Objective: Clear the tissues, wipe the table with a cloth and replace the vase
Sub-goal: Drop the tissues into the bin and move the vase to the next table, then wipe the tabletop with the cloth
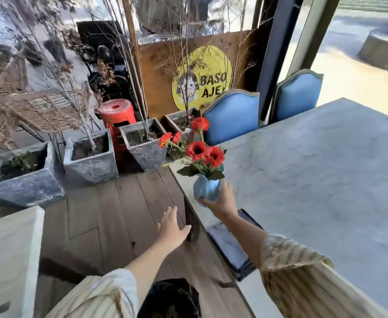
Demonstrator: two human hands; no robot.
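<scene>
At the bottom edge, between two striped, loose cloth sleeves, sits a black bin (170, 299) with a crinkled liner. Just beyond it runs a floor (110, 214) of worn wooden planks, and over these the left hand (172, 228) hovers with its fingers spread and flat, touching nothing, near the dark table leg. To its right a dark, flat folder (228, 245) with a glossy face lies on the table's near edge, partly under the right forearm. The right hand (221, 200) is wrapped around the lower side of the vase (205, 187), a small, smooth blue pot with faceted sides that holds red flowers (202, 151) with dark centres and green leaves. The vase is at the corner of the table (314, 171), a broad grey slab with a mottled, stone-like surface; whether its base rests on the slab cannot be told. It is ahead of and to the right of the left hand, well apart from it. Further off stand square, tapered planters (92, 157) of rough grey stone, a red plastic stool (118, 115) and two blue padded chairs (232, 115) with curved tops. Behind them hangs a round yellow sign (202, 76) on a brown board.
</scene>
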